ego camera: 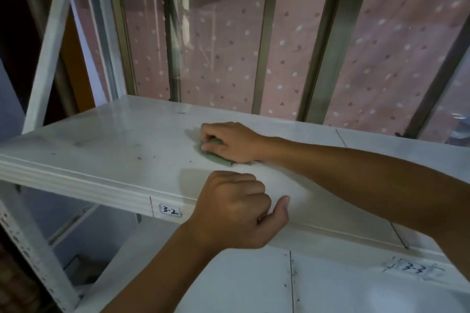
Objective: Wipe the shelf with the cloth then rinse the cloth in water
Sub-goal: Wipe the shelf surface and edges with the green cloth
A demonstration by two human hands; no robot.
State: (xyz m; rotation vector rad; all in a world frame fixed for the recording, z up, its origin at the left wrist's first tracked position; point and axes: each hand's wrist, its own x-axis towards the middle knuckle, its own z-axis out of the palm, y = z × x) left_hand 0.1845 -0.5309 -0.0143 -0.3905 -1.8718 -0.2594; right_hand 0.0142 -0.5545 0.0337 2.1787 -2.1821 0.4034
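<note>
Showing dark specks across the left stretch of the white shelf (101, 140). Carrying a label marked 3-2 (171, 210) on its near edge. Resting the left hand (236, 211) on that near edge just right of the label, fingers curled into a fist, thumb sticking out to the right, gripping nothing. Pressing the green cloth (218, 159) onto the shelf top, farther back, with the right hand (232, 141), fingers curled over it. Reaching in from the right with the right forearm. Bearing a second label, 3-3 (413, 268), on the lower shelf (229, 287) at near right.
</note>
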